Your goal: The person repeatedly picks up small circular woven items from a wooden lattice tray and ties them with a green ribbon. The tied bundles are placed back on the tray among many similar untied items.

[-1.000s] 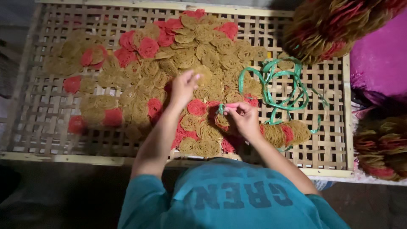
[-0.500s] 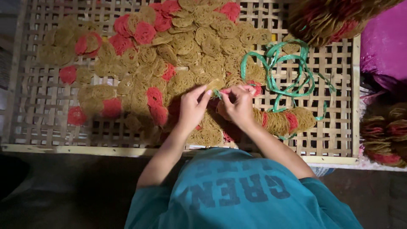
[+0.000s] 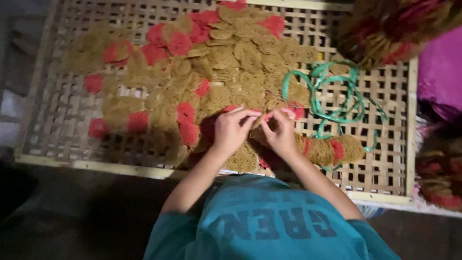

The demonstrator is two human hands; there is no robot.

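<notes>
Dim light falls on the woven bamboo tray (image 3: 57, 144). At mid-frame the left hand (image 3: 233, 131) and right hand (image 3: 279, 132) pinch one thin disc (image 3: 260, 120) together; brittle, it might crack if squeezed.

A thin tan disc (image 3: 258, 120), round and lacy, sits pinched between both hands over the near middle of the heap. To its right, a row of stacked tan and red discs (image 3: 327, 148) lies on its side.
</notes>
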